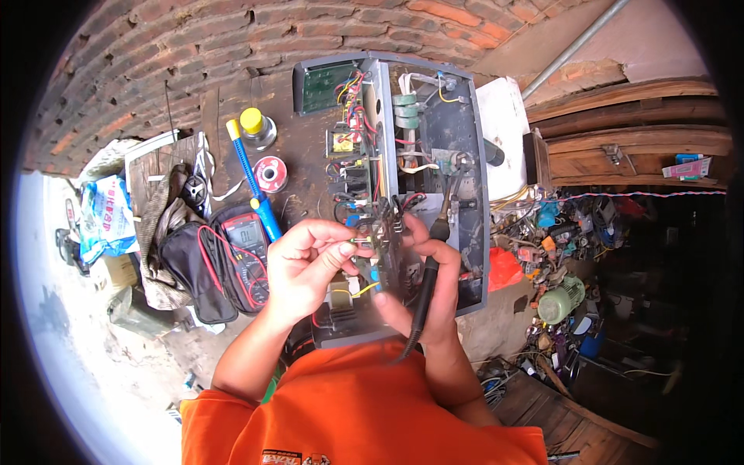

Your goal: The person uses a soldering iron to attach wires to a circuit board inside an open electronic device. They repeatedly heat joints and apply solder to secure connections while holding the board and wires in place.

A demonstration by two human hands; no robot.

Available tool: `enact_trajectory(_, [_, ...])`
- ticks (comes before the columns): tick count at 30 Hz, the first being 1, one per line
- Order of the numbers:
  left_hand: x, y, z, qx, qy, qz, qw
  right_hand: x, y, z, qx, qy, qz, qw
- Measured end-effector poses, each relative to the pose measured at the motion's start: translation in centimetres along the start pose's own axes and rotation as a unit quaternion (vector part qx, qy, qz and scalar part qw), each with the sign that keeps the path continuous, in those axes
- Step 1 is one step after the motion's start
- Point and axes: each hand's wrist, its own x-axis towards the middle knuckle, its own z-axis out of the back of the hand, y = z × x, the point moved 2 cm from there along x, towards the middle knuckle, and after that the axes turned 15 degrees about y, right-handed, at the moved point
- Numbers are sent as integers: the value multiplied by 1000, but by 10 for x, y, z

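My left hand (298, 271) is closed, thumb and forefinger pinching a small part (362, 241) with pale green and metallic bits, too small to name. My right hand (443, 298) has a black-handled soldering iron (423, 301) held across its fingers, the metal end pointing away from me. Between both hands a circuit board (394, 260) stands on edge, with the right fingers and thumb around it; it is partly blurred. Under and beyond the hands lies an opened grey metal machine housing (479, 194), crowded with wires, green ring coils (405, 111) and boards.
Left of the housing on the wooden table are a solder spool (270, 174), a blue desoldering pump (266, 219), a yellow-capped jar (258, 130) and a multimeter (246, 240) in a black case. Heaped parts and a green motor (561, 300) lie at right. A brick wall (170, 62) stands behind.
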Motion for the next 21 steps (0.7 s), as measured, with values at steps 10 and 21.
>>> enact_trajectory(10, [4, -4, -10, 138, 32, -23, 990, 1, 2, 5, 77, -11, 5, 997])
enact_trajectory(21, [2, 2, -1, 49, 11, -34, 998, 0, -3, 4, 39, 19, -7, 999])
